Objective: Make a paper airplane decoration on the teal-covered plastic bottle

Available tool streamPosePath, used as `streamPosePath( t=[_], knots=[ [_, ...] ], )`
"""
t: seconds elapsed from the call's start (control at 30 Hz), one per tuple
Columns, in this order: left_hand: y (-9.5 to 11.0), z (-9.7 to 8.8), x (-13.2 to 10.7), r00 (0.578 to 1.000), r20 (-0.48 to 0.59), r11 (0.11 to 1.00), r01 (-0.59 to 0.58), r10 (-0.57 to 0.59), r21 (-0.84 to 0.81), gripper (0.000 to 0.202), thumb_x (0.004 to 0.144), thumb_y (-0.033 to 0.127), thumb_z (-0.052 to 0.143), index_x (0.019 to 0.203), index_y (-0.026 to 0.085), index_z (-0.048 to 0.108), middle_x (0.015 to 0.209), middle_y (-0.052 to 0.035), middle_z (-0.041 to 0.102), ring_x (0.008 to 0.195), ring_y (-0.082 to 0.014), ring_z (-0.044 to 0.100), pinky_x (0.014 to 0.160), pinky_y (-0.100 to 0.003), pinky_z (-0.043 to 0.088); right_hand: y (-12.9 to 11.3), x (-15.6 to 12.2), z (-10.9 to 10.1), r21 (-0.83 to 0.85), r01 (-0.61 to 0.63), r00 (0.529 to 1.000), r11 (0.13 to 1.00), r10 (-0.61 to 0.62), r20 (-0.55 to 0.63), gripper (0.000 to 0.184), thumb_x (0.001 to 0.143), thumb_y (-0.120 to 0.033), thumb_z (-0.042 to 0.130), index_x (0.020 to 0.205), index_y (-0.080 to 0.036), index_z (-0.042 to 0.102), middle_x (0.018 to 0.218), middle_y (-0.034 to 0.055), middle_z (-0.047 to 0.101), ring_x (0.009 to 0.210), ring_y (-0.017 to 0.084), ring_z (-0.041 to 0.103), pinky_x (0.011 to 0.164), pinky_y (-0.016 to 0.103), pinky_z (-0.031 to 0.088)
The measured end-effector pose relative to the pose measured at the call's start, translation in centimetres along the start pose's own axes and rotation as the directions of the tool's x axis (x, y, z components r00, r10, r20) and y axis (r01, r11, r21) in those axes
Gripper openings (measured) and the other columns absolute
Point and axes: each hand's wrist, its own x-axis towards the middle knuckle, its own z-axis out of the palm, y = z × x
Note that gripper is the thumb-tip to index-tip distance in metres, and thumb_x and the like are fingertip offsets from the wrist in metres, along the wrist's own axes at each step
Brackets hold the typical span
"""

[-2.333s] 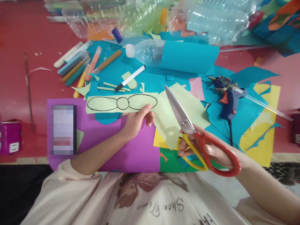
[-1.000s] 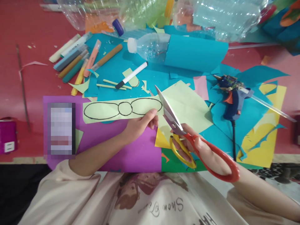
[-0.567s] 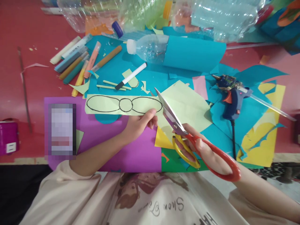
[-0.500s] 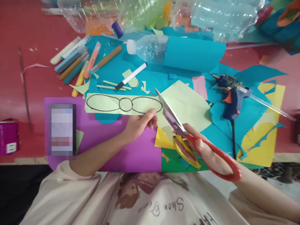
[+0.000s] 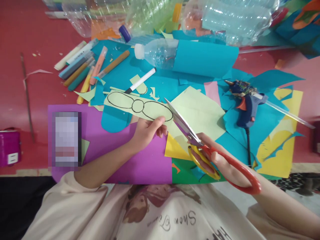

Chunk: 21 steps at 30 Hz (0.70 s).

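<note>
Between thumb and fingers, my left hand pinches the lower right part of a pale green paper strip. A bow shape is drawn on the strip in black line: two long ovals with a small circle between them. My right hand is closed through the handles of a pair of scissors, one handle red and one yellow. The scissor blades point up and left, looking nearly closed, with their tips beside the strip's right end. Whether the blades touch the paper I cannot tell.
A pale green sheet lies under the blades. Behind are a bottle wrapped in blue paper, a black-and-white marker and several coloured markers. A glue gun lies right, a blurred phone left on purple paper.
The strip has tilted, its left end swinging up and to the right, over part of the black-and-white marker. The scissor handles have shifted slightly right, and the blades are closer together.
</note>
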Motion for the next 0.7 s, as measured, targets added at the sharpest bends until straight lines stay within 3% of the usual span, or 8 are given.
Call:
streamPosePath(
  t=[0.2,0.7],
  knots=[
    [0.56,0.1,-0.05,0.999,-0.003,0.998,-0.037,0.038,0.043,0.033,0.076,0.038,0.061,0.052,0.017,0.056,0.044,-0.0002,0.058,0.038,-0.0085,0.049,0.039,-0.022,0.037,0.06,-0.1,-0.14,0.07,-0.043,0.999,0.997,0.042,0.022,0.06,0.082,-0.079,0.046,0.104,-0.024,0.045,0.058,-0.0093,0.037,0.047,0.008,0.026,0.045,0.025,0.023],
    [0.56,-0.05,-0.03,0.999,0.009,0.997,-0.051,0.051,0.061,0.033,0.076,0.036,0.063,0.05,0.016,0.057,0.043,-0.0011,0.06,0.037,-0.0085,0.051,0.039,-0.021,0.039,-0.29,-0.27,-0.17,0.076,-0.086,0.996,0.993,0.085,0.024,0.063,0.079,-0.079,0.051,0.107,-0.023,0.044,0.064,-0.0085,0.039,0.046,0.006,0.028,0.041,0.023,0.02]
  ],
)
